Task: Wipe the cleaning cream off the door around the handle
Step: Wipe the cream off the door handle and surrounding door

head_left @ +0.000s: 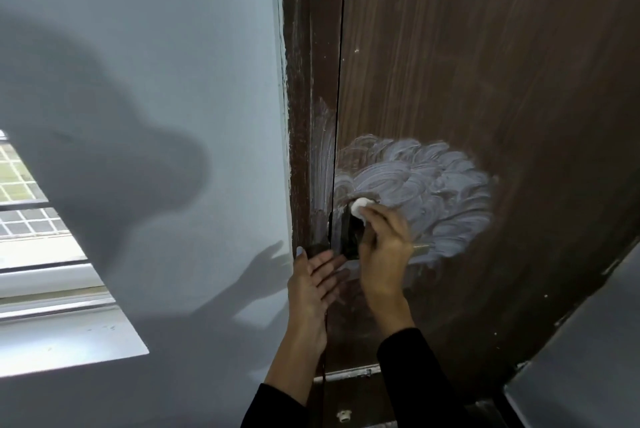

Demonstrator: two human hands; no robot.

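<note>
A dark brown wooden door (485, 64) carries a wide patch of white cleaning cream (426, 185) swirled above and to the right of the handle. My right hand (381, 244) is shut on a small white wad of cloth (360, 208) and presses it against the dark lock plate (348, 237) at the cream's lower left edge. The brass handle lever (420, 248) pokes out to the right from behind that hand. My left hand (313, 280) lies flat with fingers apart on the door's edge, just below and left of the lock plate.
The brown door frame (301, 98) has streaks of cream (323, 164) beside the lock. A pale blue wall (156, 81) stretches left, with a window and sill (52, 289) low at the left. A grey surface (588, 358) fills the lower right corner.
</note>
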